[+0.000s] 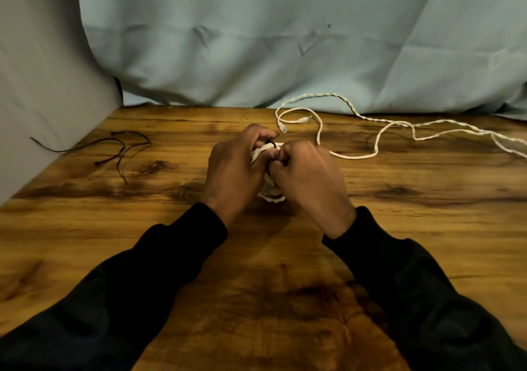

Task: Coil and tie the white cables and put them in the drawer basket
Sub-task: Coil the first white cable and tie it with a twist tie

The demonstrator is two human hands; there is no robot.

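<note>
A coiled white cable (271, 196) sits between my two hands at the middle of the wooden table (256, 285); most of it is hidden by my fingers. My left hand (236, 168) grips the coil from the left, fingers curled round it. My right hand (308, 176) grips it from the right and pinches at a thin black tie (270, 143) on top of the coil. A second white cable (353, 156) lies loose and uncoiled on the table to the right, its two plugs (305, 119) near the back edge.
Several thin black ties (119, 148) lie at the table's left, near a grey wall (42, 85). A pale blue cloth (285, 42) hangs behind the table. No drawer basket is in view.
</note>
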